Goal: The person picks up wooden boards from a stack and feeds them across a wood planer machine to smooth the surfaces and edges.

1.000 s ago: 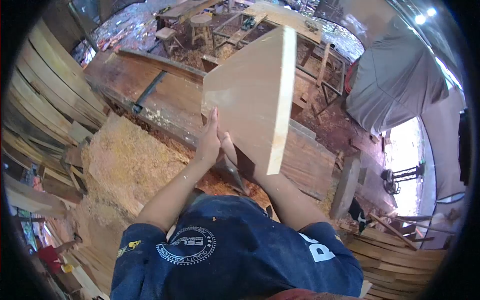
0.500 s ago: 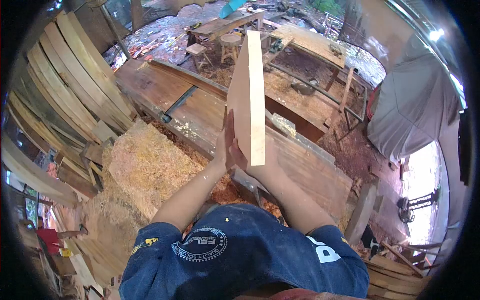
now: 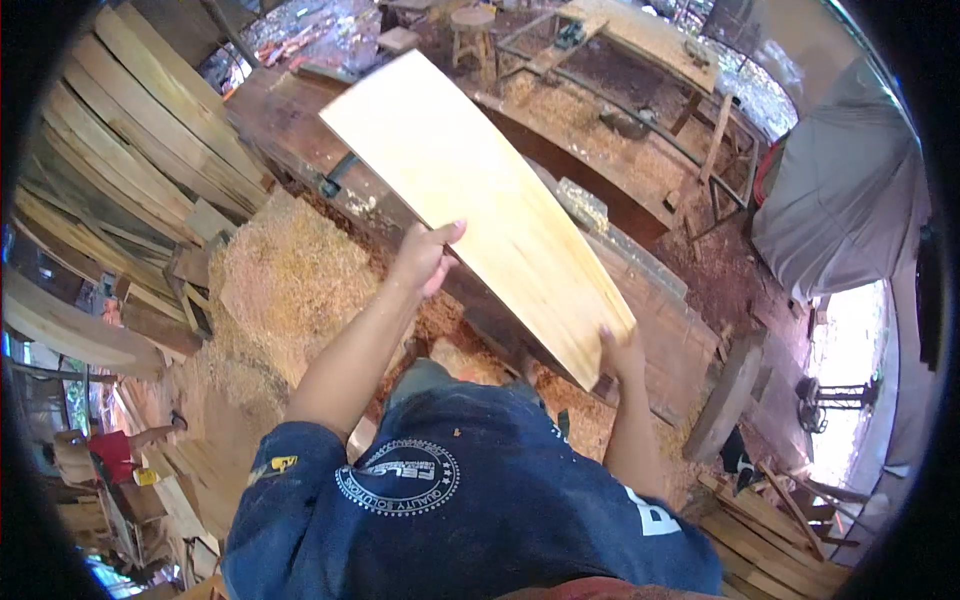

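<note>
A long, pale wooden board (image 3: 490,210) is held above the workbench, its broad face turned up and its far end pointing to the upper left. Gripping its left edge is my left hand (image 3: 425,262), thumb on the upper face and fingers partly hidden beneath. My right hand (image 3: 622,358) is closed on the near right end, thumb on top. Below the board lies the brown wooden workbench (image 3: 650,340), partly covered by it. A dark metal clamp bar (image 3: 338,178) shows at the board's left.
A heap of wood shavings (image 3: 290,265) is left of the workbench. Several boards (image 3: 150,100) lean at the far left. Beyond stand a stool (image 3: 473,35) and a second table (image 3: 650,40). A grey cover (image 3: 835,200) hangs right. Another person (image 3: 110,455) is at lower left.
The board has turned from on edge to broad face up, its far end swinging left. My left hand shifted slightly left along with it; my right hand moved right to the near end.
</note>
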Action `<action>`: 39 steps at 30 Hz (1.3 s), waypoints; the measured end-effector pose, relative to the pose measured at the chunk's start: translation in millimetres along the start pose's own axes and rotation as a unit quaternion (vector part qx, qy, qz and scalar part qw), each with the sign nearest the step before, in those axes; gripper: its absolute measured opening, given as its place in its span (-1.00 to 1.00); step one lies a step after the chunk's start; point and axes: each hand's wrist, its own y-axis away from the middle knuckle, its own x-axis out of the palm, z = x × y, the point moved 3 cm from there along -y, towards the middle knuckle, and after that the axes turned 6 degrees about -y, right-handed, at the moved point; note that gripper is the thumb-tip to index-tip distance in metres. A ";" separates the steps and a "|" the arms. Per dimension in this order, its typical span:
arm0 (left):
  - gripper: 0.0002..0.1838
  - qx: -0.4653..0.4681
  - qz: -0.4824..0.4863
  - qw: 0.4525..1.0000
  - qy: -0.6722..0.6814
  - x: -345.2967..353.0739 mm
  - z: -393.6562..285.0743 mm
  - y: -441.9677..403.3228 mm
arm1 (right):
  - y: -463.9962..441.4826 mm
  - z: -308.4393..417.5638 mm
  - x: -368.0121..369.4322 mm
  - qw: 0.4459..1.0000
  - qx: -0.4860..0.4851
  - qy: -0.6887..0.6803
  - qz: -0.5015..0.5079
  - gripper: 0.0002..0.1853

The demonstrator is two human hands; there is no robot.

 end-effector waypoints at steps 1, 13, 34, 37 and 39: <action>-0.53 -0.060 -0.002 0.998 0.028 2.9 24.6 -1.4 | 15.5 -53.7 -14.2 0.990 0.124 -0.064 0.012 -0.44; -0.45 -0.320 -0.006 0.942 0.104 -33.9 216.5 -84.6 | 29.3 -56.6 -52.7 0.955 0.286 -0.067 -0.039 -0.73; -0.32 0.090 -0.242 0.607 -0.751 -120.9 132.9 -279.3 | -89.8 23.3 148.5 0.987 0.051 0.146 0.045 -0.69; -0.33 0.067 -0.230 0.607 -0.758 -148.8 114.6 -294.2 | -97.8 35.8 167.4 0.976 -0.078 0.202 0.011 -0.68; -0.32 0.057 -0.227 0.606 -0.760 -146.3 108.0 -292.0 | -102.9 57.1 175.4 0.960 -0.110 0.256 0.024 -0.59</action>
